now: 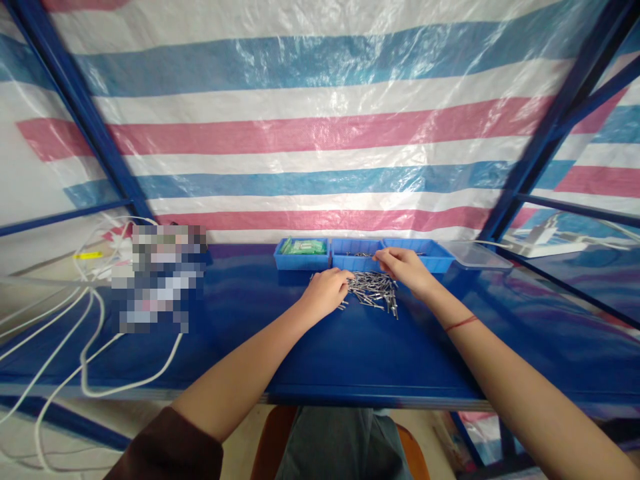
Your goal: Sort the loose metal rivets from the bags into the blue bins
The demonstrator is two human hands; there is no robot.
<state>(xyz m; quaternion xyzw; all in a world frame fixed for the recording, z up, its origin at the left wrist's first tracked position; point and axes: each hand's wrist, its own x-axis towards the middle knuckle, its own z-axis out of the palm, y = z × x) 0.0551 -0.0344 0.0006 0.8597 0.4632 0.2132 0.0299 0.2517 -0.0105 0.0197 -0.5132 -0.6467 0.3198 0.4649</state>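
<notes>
Loose pile of thin, silver-coloured metal pins (373, 290) on glossy blue tabletop (240, 287), in front of 3 rectangular blue plastic bins (301, 263). At pile's left side, left hand (326, 293), fingers loosely curled (impossible to tell whether holding anything). Beside middle bin's (345, 263) right end, right hand (404, 267), fingertips drawn together, contents indistinguishable.

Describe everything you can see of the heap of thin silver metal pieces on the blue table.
The heap of thin silver metal pieces is loose and shiny: many slim, rod-like pieces crossing at all angles, too small to identify. It lies on the glossy blue tabletop, on the near side of the middle blue plastic bin, with some stray pieces at its near edge. The left hand covers its left part, apparently touching it; the right hand is by its far right edge, contact unclear.
</notes>
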